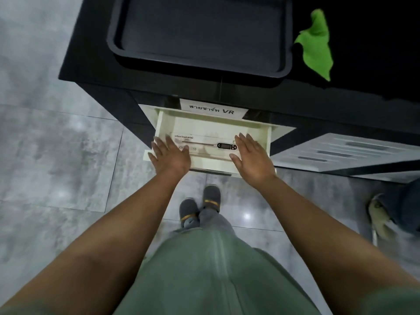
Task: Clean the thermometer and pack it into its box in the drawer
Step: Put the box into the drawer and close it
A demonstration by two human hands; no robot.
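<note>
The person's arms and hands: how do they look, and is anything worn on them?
Both arms are bare from the forearm down. The left hand and right hand show no gloves, rings, watch or bracelets. No sleeve reaches the forearms; only a strip of green fabric, like the garment on the body, shows at the bottom corners.

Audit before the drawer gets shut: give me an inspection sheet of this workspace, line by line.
Surface: black countertop above an open white drawer.
Job's things: thermometer box lies flat in the drawer, a picture of the thermometer printed on its lid; green cloth lies crumpled on the countertop.
Clutter: black tray on the countertop, nothing in it.
Grippers: left hand and right hand are open, fingers spread, palms down at the box's ends, gripping nothing.
Cables: nothing seen.
Surroundings: grey tiled floor; paper label above the drawer; white slotted panel at right; another person's shoe.
</note>
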